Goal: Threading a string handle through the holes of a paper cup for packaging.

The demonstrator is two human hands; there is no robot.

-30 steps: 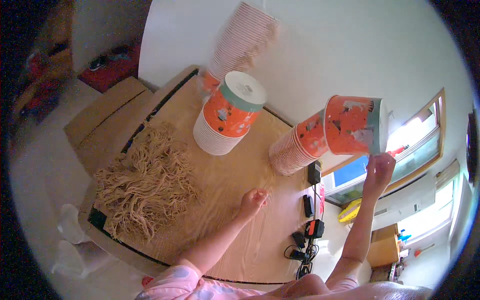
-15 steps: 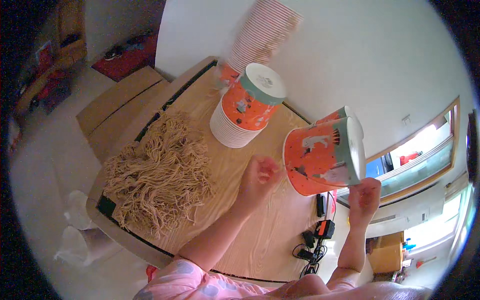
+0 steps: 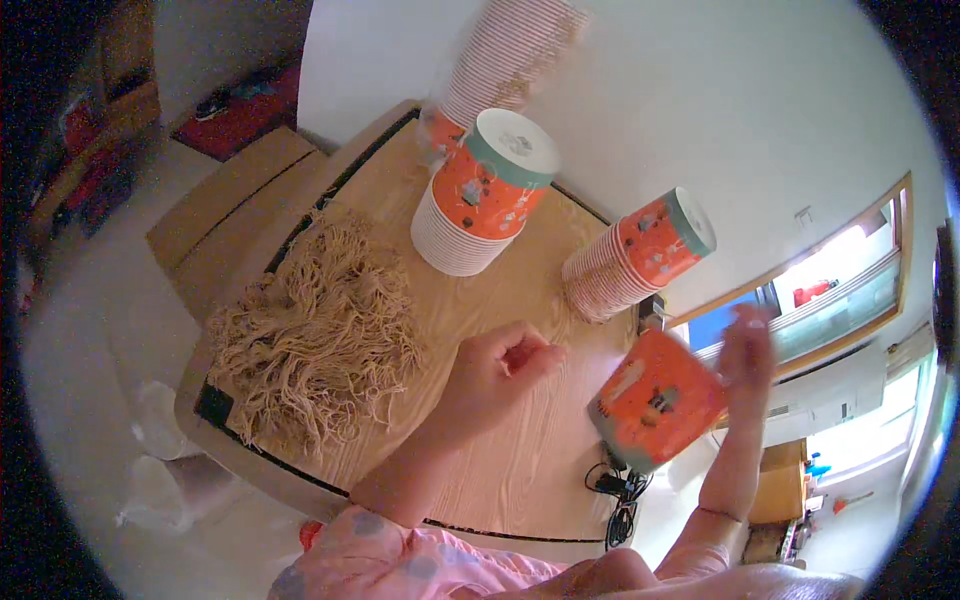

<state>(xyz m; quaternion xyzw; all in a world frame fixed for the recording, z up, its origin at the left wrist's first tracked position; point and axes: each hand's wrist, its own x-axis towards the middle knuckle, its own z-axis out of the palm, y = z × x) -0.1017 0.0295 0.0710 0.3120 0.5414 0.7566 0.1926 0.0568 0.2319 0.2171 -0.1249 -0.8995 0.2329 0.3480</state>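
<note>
Hanging tilted beside the right hand (image 3: 748, 350), the orange bucket (image 3: 655, 400) might have dropped toward the black cables (image 3: 621, 522) if poorly held; blur hid whether those fingers gripped it. The left hand (image 3: 503, 368) curled loosely, nothing visible inside, its closure unclear. A wide swing might have toppled the nearest bucket stack (image 3: 640, 255).

Black cords (image 3: 620, 500) are bunched at the right of the bench (image 3: 500, 450). A brown box (image 3: 235, 200) is seen left, a red mat (image 3: 245, 128) behind it. A window (image 3: 862, 295) is framed in wood.
</note>
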